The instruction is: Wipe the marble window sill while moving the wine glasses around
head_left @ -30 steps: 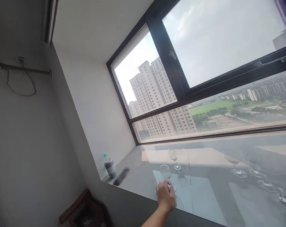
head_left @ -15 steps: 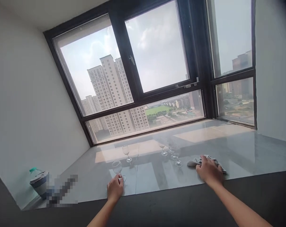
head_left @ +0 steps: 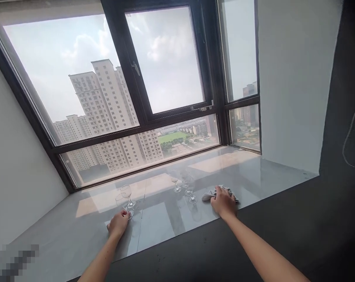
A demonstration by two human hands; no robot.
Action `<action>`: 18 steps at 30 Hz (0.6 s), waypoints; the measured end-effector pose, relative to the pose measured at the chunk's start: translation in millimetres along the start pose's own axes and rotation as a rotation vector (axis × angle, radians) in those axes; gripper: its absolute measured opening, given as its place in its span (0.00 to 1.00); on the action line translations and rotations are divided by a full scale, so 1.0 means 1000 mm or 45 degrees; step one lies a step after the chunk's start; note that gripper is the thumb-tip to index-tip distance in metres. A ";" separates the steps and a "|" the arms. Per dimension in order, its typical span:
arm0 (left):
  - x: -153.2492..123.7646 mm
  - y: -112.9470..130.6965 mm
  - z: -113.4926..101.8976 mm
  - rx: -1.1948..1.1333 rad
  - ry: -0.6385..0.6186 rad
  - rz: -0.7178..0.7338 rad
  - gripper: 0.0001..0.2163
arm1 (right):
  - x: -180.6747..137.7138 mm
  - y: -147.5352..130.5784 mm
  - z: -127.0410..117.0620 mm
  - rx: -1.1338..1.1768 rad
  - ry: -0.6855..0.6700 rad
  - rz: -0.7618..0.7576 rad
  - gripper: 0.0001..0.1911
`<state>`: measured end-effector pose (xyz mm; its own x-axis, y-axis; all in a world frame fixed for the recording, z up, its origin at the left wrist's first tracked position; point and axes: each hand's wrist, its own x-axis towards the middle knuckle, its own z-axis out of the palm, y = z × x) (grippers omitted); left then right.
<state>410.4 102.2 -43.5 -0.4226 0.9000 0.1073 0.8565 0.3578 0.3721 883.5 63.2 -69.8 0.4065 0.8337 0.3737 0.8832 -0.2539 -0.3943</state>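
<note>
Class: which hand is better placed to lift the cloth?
Right. The right hand already lies on the cloth; the left hand is busy at the base of a glass, farther off.

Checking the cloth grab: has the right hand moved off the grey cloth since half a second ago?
No. The right hand rests on the cloth, beside the glass cluster.

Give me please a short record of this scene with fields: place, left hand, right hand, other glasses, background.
place: glossy grey window ledge under a big dark-framed window
left hand: left hand at the base of the nearest wine glass, fingers around the stem foot
right hand: right hand pressed flat on a grey cloth
other glasses: second glass just behind the first; cluster of glasses left of the cloth, exact count unclear
background: tall apartment towers, cloudy sky
</note>
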 end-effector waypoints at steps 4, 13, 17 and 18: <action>0.006 0.009 -0.001 0.018 0.024 -0.086 0.16 | 0.000 -0.001 -0.002 0.006 0.000 0.007 0.22; -0.069 0.081 0.010 -0.092 -0.058 0.284 0.15 | -0.001 0.001 -0.004 0.046 -0.016 -0.025 0.21; -0.116 0.166 0.037 -0.295 -0.145 0.728 0.15 | 0.000 0.000 -0.007 0.053 -0.014 -0.002 0.20; -0.121 0.187 0.044 -0.332 -0.197 0.731 0.18 | 0.000 -0.001 -0.007 0.052 -0.011 0.001 0.20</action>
<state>634.2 71.3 -27.5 0.1455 0.9625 0.2288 0.8251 -0.2457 0.5088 884.6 59.8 -63.8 0.4048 0.8379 0.3661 0.8725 -0.2341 -0.4289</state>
